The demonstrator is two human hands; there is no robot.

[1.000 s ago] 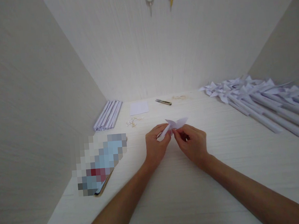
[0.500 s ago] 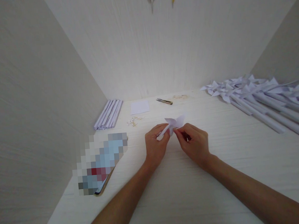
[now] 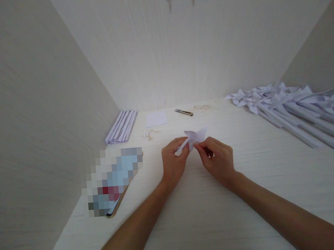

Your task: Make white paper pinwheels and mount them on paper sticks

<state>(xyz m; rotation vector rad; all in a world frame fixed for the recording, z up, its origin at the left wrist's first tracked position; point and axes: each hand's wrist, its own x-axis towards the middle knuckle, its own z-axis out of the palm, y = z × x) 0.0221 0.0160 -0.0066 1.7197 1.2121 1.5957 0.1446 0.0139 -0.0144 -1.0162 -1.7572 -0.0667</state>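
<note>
Together, both hands pinch one small folded white paper piece (image 3: 195, 136) just above the table (image 3: 208, 214), near its middle. Fingertips and thumb of the left hand (image 3: 174, 165) close on the piece's lower left part, where a narrow strip of paper runs down between the fingers. Thumb and forefinger of the right hand (image 3: 217, 161) nip the piece from the right, with the other fingers curled under. Pointed flaps of the paper stick up and out to the right above the fingertips. Both forearms come in from the lower edge and meet at the piece, and neither hand seems to rest flat on the table.

Beyond the hands, a scatter of small tan bits (image 3: 150, 134) lies on the table, and behind them lies a flat white sheet (image 3: 155, 119). Just right of the sheet, near the back wall, lies a small pair of snips (image 3: 183, 112), with more tan scraps (image 3: 200, 107) beside it. Against the left wall a bundle of rolled paper sticks (image 3: 121, 127) lies side by side. Nearer on the left sits a flat object blurred into blocks (image 3: 113, 181); what it is cannot be told. Well apart on the right lies a big pile of white paper pinwheels (image 3: 287, 109) on sticks, heads toward the back wall.
</note>
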